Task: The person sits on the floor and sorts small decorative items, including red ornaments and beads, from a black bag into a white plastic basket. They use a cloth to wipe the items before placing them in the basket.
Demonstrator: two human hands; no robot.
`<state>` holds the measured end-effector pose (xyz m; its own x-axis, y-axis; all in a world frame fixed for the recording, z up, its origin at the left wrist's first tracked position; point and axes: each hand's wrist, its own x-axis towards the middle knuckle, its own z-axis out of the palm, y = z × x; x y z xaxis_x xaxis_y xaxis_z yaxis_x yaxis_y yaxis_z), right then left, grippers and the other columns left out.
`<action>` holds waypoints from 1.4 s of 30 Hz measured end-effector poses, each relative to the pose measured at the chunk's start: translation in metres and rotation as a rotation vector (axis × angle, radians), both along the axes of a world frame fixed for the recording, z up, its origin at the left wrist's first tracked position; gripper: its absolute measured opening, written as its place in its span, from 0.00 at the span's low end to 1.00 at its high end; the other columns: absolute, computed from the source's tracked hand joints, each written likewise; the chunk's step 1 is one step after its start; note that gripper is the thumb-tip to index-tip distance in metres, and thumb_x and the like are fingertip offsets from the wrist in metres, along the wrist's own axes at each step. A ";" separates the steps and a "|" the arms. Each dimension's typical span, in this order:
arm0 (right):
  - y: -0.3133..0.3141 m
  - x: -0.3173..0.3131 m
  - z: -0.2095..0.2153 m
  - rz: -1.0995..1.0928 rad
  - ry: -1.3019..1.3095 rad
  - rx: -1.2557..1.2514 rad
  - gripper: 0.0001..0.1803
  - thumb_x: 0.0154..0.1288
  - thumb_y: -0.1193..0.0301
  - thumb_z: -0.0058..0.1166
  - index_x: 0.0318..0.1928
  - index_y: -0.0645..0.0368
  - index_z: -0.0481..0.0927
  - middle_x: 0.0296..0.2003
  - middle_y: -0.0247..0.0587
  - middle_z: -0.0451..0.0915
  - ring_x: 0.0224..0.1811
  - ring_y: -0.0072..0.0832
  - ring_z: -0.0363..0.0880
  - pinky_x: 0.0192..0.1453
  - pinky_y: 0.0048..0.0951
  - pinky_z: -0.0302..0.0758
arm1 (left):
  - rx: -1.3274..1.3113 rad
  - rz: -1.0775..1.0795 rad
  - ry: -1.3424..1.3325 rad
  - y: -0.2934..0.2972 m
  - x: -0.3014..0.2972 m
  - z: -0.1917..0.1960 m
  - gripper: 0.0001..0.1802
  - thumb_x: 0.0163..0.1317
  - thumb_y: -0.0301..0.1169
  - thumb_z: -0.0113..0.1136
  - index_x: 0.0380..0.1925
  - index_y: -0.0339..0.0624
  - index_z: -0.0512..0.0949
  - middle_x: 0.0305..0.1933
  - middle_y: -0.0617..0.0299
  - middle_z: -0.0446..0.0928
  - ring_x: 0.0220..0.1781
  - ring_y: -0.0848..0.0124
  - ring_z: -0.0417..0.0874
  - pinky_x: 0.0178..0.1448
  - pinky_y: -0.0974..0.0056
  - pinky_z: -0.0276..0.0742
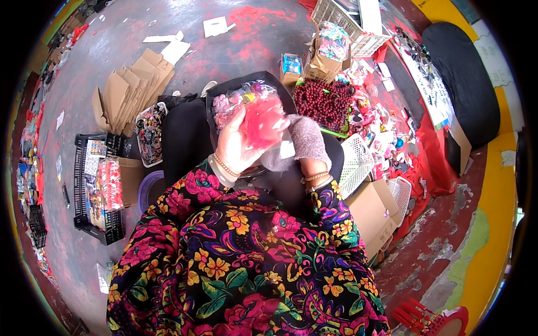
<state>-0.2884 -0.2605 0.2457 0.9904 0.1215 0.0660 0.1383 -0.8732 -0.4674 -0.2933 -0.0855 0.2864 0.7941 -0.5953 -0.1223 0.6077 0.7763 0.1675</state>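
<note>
My left hand (230, 147), bare and with a beaded bracelet at the wrist, is closed around a soft pinkish-red item (263, 122) that looks wrapped in clear plastic. My right hand (305, 140) wears a fuzzy mauve-grey glove, and its bare fingertips pinch the right edge of that pink item. A small white tag (287, 149) shows just below the right fingers. Behind both hands, a black tray (282, 89) rests by my knees, holding pink and purple flower-like pieces in clear bags. The exact kind of the pink item is not clear.
Dark red beads (322, 103) fill a green-rimmed tray at right, beside a loose pile of small trinkets (386, 131). White baskets (356, 162) and an open cardboard box (372, 215) stand near my right leg. Folded cardboard (134, 84) and a black crate (84, 224) are at left.
</note>
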 end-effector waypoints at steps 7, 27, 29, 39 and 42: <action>0.013 -0.036 0.007 0.417 0.281 -0.426 0.12 0.44 0.63 0.58 0.29 0.56 0.80 0.30 0.47 0.79 0.37 0.40 0.79 0.41 0.34 0.75 | 0.123 -0.334 -0.031 0.003 -0.008 -0.019 0.26 0.68 0.45 0.38 0.56 0.37 0.64 0.56 0.51 0.70 0.55 0.58 0.73 0.59 0.39 0.64; -0.049 -0.056 0.015 0.232 0.441 0.440 0.21 0.59 0.65 0.55 0.50 0.62 0.73 0.46 0.49 0.76 0.49 0.43 0.74 0.51 0.30 0.70 | 0.121 -0.125 0.002 0.013 0.005 0.003 0.21 0.68 0.40 0.40 0.51 0.35 0.69 0.50 0.52 0.74 0.48 0.59 0.77 0.55 0.55 0.72; -0.055 -0.068 0.050 0.201 0.283 0.319 0.19 0.59 0.63 0.54 0.47 0.63 0.74 0.41 0.53 0.77 0.46 0.48 0.73 0.49 0.36 0.71 | 0.139 -0.061 -0.031 0.015 0.007 0.010 0.21 0.68 0.40 0.39 0.53 0.36 0.68 0.51 0.53 0.73 0.50 0.59 0.77 0.55 0.55 0.72; -0.013 -0.090 0.068 -0.144 0.406 1.520 0.11 0.62 0.73 0.53 0.45 0.61 0.76 0.34 0.30 0.79 0.26 0.12 0.72 0.24 0.12 0.68 | 0.429 -0.080 -0.373 -0.018 -0.014 0.024 0.26 0.70 0.43 0.32 0.56 0.32 0.65 0.53 0.55 0.71 0.54 0.69 0.74 0.59 0.65 0.68; -0.020 -0.093 0.053 -0.267 0.259 1.676 0.08 0.63 0.73 0.51 0.42 0.60 0.76 0.31 0.31 0.79 0.25 0.14 0.72 0.22 0.14 0.68 | 0.359 -0.045 -0.477 -0.031 -0.015 0.017 0.30 0.69 0.47 0.33 0.59 0.32 0.60 0.60 0.54 0.65 0.61 0.65 0.67 0.65 0.60 0.59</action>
